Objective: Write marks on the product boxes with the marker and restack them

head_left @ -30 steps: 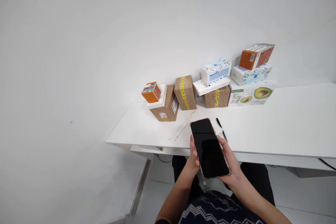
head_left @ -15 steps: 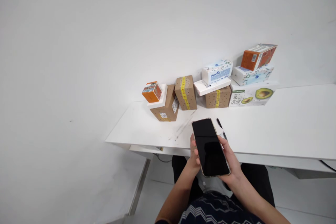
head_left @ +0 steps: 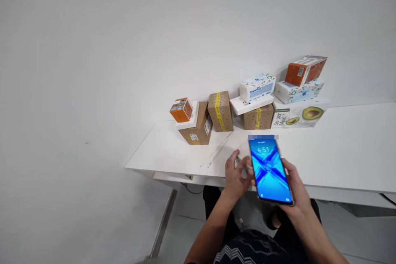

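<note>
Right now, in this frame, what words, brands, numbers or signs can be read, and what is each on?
"4:51": phone screen
"Manhua": white-and-blue pack
"Su·per Meal": avocado box

Too small or blurred to read: the green label on the avocado box, print on the left orange box and right orange box, the carton labels, and marks on the yellow tape.

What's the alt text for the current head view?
A person's right grip holds a lit smartphone showing 4:51; the left grip is at the phone's left edge. Beyond, on a white desk, are cardboard boxes, a Manhua pack and an avocado-printed Super Meal box.
</note>
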A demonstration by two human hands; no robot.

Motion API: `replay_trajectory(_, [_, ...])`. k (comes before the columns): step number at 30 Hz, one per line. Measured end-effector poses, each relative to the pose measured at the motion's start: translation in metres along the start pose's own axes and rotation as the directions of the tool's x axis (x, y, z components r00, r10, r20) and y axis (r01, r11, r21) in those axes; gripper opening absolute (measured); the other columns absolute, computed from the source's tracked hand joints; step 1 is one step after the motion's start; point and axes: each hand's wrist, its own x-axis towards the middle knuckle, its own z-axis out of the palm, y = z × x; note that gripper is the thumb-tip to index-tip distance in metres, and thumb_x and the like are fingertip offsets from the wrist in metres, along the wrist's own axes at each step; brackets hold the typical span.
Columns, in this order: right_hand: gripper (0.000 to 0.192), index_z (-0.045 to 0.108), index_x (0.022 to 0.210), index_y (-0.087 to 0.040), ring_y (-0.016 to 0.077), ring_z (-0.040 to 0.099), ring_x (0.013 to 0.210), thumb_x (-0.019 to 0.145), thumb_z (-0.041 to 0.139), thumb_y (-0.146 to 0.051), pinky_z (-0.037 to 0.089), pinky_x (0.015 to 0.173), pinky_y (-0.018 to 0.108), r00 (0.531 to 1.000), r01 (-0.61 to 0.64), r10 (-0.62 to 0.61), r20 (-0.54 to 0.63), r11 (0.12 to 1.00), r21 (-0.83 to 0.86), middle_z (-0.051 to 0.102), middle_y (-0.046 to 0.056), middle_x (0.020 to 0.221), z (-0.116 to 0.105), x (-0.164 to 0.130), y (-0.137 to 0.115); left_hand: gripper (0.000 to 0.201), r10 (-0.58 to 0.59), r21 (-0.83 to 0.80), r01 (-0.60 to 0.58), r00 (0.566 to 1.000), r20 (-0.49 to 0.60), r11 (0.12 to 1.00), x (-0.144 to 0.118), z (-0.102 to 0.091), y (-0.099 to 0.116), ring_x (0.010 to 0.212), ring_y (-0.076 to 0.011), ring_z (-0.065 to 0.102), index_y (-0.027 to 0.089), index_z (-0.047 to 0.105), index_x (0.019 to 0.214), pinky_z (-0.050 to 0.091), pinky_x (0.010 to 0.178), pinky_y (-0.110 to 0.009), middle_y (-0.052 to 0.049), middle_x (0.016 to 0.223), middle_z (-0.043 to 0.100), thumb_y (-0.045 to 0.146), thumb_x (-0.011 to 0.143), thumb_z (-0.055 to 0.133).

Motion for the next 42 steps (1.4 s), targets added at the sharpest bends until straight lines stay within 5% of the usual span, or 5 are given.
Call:
replay_trajectory(5, [0.060, 0.054, 0.126, -0.021, 0.0284, 0.067, 0.097, 0.082, 0.043, -0.060, 0.055, 0.078, 0.041, 0.790, 0.328, -0.509, -0.343, 0.823, -0.464, 0.065, 0.012, 0.120, -0.055, 0.014, -0.028, 0.042, 0.053, -0.021, -0.052, 0.998, 0.028, 0.998, 0.008, -0.009, 0.009, 0.126, -0.0285, 0.048, 0.023, 0.056, 0.120, 0.048, 0.096, -0.045, -0.014, 0.137, 0.045, 0.034, 0.079, 0.063])
replay_trajectory(9, [0.063, 0.051, 0.132, -0.020, 0.0311, 0.061, 0.101, 0.081, 0.048, -0.056, 0.049, 0.084, 0.043, 0.535, -0.039, -0.779, -0.328, 0.365, -0.930, 0.065, 0.012, 0.111, -0.113, 0.034, -0.042, 0.044, 0.049, -0.019, -0.049, 0.998, 0.034, 0.999, 0.007, -0.008, 0.008, 0.125, -0.0286, 0.048, 0.023, 0.056, 0.120, 0.047, 0.098, -0.046, -0.014, 0.137, 0.045, 0.033, 0.078, 0.065])
replay_trajectory(16, [0.054, 0.056, 0.130, -0.015, 0.0423, 0.049, 0.114, 0.088, 0.043, -0.046, 0.041, 0.090, 0.056, 0.567, -0.524, -0.821, -0.070, -0.293, -0.800, 0.053, 0.023, 0.128, -0.157, 0.056, -0.037, 0.046, 0.042, -0.045, -0.037, 0.993, 0.107, 0.998, 0.009, -0.020, 0.010, 0.129, -0.0304, 0.044, 0.023, 0.056, 0.123, 0.043, 0.101, -0.049, -0.014, 0.139, 0.043, 0.041, 0.081, 0.062])
replay_trajectory(28, [0.057, 0.036, 0.142, -0.026, 0.0294, 0.046, 0.128, 0.091, 0.042, -0.050, 0.047, 0.095, 0.045, 0.716, 0.204, -0.641, 0.276, -0.185, -0.961, 0.042, 0.014, 0.143, -0.090, 0.039, -0.017, 0.046, -0.098, 0.075, 0.113, 0.978, -0.182, 0.991, 0.137, -0.022, -0.043, 0.131, -0.0302, 0.039, 0.023, 0.059, 0.123, 0.032, 0.108, -0.048, -0.015, 0.137, 0.042, 0.044, 0.082, 0.060])
replay_trajectory(42, [0.047, 0.054, 0.126, -0.020, 0.0322, 0.057, 0.103, 0.083, 0.059, -0.036, 0.053, 0.080, 0.045, 0.669, 0.110, -0.578, 0.468, -0.545, -0.831, 0.049, 0.019, 0.121, -0.043, 0.058, 0.029, 0.053, -0.410, 0.303, 0.414, 0.909, -0.078, 0.859, 0.230, -0.003, -0.055, 0.120, -0.0406, 0.040, 0.028, 0.061, 0.122, 0.039, 0.092, -0.051, -0.016, 0.140, 0.038, 0.050, 0.074, 0.065])
